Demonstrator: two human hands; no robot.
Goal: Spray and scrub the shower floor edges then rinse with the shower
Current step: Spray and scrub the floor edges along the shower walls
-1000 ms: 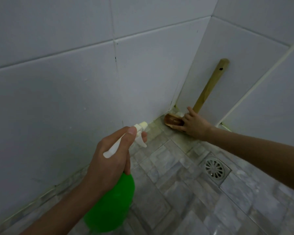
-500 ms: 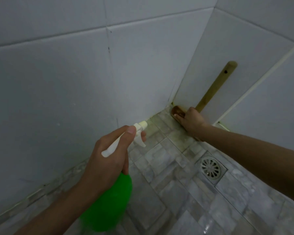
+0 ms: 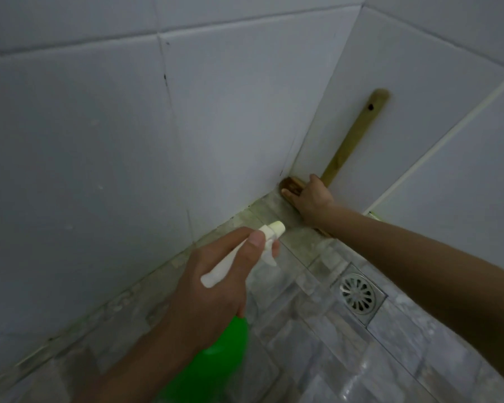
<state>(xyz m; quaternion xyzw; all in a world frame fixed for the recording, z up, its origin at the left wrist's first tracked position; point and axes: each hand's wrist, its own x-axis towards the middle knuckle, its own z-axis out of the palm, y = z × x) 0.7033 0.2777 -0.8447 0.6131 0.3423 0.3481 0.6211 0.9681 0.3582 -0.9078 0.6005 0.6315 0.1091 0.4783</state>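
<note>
Near: my left hand wraps the spray bottle, finger on trigger, nozzle toward the grimy floor edge. Farther: my right hand grips the brush by its head, in the corner. Scrubbing step, I judge; next calls for firm strokes along the joint

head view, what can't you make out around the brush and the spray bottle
Long-handled wooden scrub brush: head view, bristles hidden under the right hand gripping its head.
Green plastic spray bottle: head view, base cut off by bottom edge, neck hidden by left hand.
</note>
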